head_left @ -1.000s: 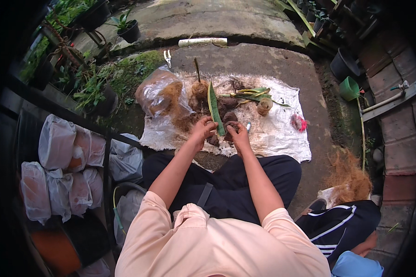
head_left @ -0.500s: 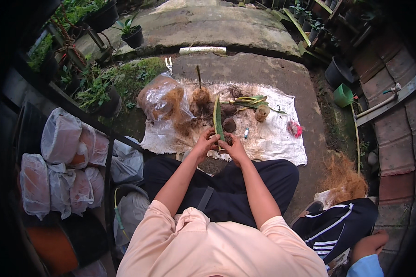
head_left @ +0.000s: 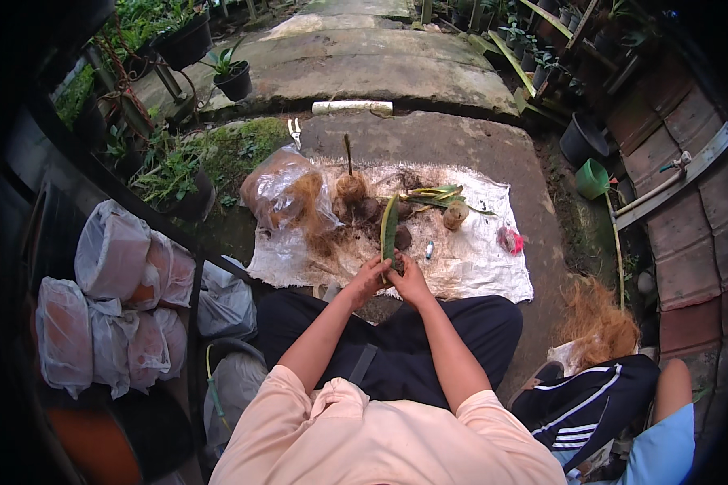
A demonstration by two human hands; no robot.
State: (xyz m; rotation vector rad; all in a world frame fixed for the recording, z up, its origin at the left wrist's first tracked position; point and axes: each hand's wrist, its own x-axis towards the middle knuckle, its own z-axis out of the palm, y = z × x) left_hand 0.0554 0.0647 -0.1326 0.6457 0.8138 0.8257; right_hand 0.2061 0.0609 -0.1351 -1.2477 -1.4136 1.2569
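Between my hands stands a long green snake plant leaf (head_left: 389, 230) with yellowish edges, tip pointing away from me. My left hand (head_left: 369, 278) and my right hand (head_left: 411, 281) close round its lower end; a small dark clump there is mostly hidden by my fingers. Just beyond lies a dark brown ball (head_left: 403, 238). Farther off sits a fibre-wrapped ball (head_left: 350, 187) with an upright stem. To the right are a paler round ball (head_left: 455, 215), several cut leaves (head_left: 433, 194) and a small bottle-like item (head_left: 429, 250).
Everything lies on a soiled white sack (head_left: 485, 271). At its left is a clear plastic bag (head_left: 287, 194) with brown fibre; at its right, a pink-red bundle (head_left: 510, 240). White-handled pruners (head_left: 294, 132) lie beyond. Wrapped pots (head_left: 109, 250) stand left; a person's striped trouser leg (head_left: 586, 404) is right.
The leaf and both hands sit slightly lower in the picture, and the hands have drawn closer together at the leaf's base. The neighbouring person's arm has shifted. The whole view has tilted a little.
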